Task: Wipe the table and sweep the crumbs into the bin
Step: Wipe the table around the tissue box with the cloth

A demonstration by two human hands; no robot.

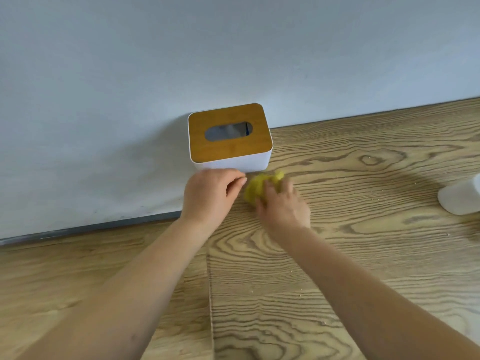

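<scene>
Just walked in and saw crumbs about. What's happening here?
A person is wiping the wooden table. The right hand grips a yellow cloth just in front of the tissue box; the left hand is beside it, at the box's base. Crumbs still lie to the right.
</scene>
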